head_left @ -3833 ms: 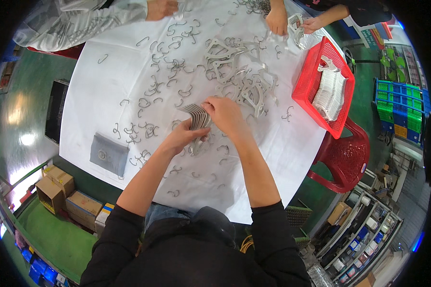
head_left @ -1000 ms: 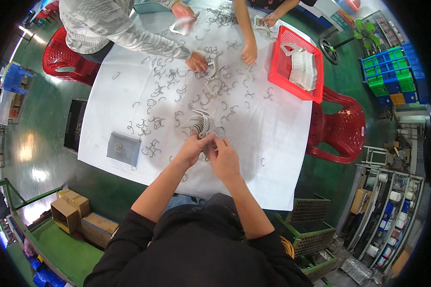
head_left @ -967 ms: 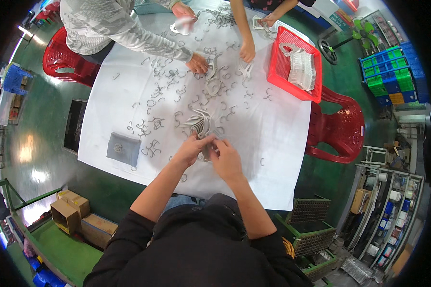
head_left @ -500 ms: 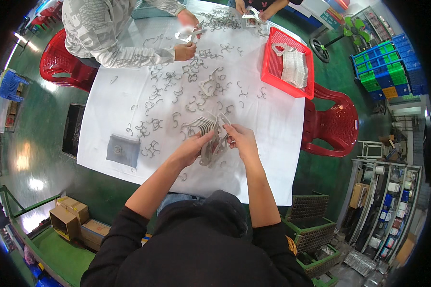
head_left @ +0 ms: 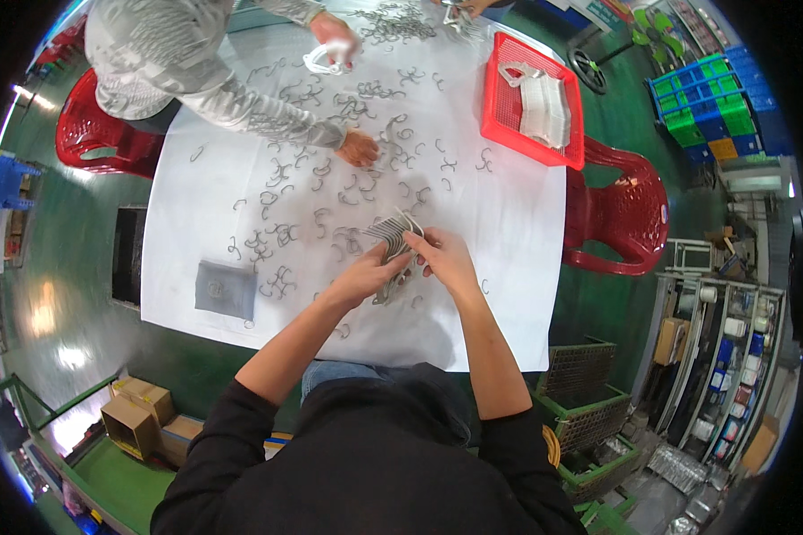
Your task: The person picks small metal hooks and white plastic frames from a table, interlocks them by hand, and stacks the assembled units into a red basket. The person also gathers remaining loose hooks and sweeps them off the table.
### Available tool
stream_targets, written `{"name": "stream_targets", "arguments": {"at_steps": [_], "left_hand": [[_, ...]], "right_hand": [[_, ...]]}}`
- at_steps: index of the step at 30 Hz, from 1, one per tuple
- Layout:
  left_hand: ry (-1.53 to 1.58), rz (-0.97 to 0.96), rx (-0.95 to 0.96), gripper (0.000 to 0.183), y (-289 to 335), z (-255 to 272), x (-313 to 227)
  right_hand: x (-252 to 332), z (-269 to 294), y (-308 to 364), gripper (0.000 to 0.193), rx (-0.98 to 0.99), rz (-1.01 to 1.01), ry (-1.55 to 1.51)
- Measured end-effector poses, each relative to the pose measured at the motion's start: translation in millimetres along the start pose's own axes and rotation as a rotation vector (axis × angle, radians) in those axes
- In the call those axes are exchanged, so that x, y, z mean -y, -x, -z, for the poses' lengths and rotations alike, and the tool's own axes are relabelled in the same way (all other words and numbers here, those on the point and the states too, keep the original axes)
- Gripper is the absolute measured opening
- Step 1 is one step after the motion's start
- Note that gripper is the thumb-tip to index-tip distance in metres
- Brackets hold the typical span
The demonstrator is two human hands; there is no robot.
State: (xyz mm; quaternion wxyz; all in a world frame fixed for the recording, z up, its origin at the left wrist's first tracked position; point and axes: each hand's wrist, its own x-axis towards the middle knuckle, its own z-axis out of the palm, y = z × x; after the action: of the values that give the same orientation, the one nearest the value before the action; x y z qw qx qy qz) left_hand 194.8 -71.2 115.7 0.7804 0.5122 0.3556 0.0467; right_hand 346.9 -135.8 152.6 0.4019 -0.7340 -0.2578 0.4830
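Observation:
A stack of thin, pale bracket-like plates (head_left: pixel 389 231) is held between my two hands above the white-covered table (head_left: pixel 509 303). My left hand (head_left: pixel 368 273) wraps round the lower left of the stack, thumb on top. From the other side, my right hand (head_left: pixel 443 256) pinches the stack's right edge, where one plate stands out. Parts of the plates hang below my fingers, partly hidden. Small curved grey hooks (head_left: pixel 346 239) lie scattered just left of the stack and farther up the table.
Across the table a co-worker's hand (head_left: pixel 357 148) reaches among the hooks; their other hand (head_left: pixel 334 32) holds a white bracket (head_left: pixel 318 61). A red basket (head_left: pixel 488 116) with stacked white parts stands far right. A grey packet (head_left: pixel 225 291) lies left. Red chairs (head_left: pixel 625 214) flank the table.
My hands have drawn closer together round the stack, which is now bunched tighter. The co-worker's hand has come down onto the hooks, and the loose bracket in mid-table is no longer there.

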Motion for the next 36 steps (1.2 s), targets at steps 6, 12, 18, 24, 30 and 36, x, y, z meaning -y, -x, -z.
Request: {"name": "stream_targets", "arguments": {"at_steps": [6,12,18,24,30,36], "left_hand": [[0.341,0.170,0.014,0.049,-32,-26,-10],[0.136,0.099,0.037,0.045,-61,-72,-18],[0.185,0.071,0.030,0.042,-95,-138,-28],[0.200,-0.036,-0.078,0.039,-119,-177,-39],[0.192,0.002,-0.115,0.036,-135,-194,-49],[0.389,0.034,-0.104,0.047,-145,-202,-45]], "right_hand": [[-11,51,1,0.031,-0.088,-0.041,-0.133],[-24,123,-21,0.029,0.094,-0.004,0.078],[-43,189,-42,0.034,0.170,0.030,0.020],[-40,245,-45,0.030,0.105,-0.054,0.000],[-34,278,-57,0.034,0.004,0.015,0.458],[-38,280,-64,0.031,0.132,-0.063,0.021]]}}
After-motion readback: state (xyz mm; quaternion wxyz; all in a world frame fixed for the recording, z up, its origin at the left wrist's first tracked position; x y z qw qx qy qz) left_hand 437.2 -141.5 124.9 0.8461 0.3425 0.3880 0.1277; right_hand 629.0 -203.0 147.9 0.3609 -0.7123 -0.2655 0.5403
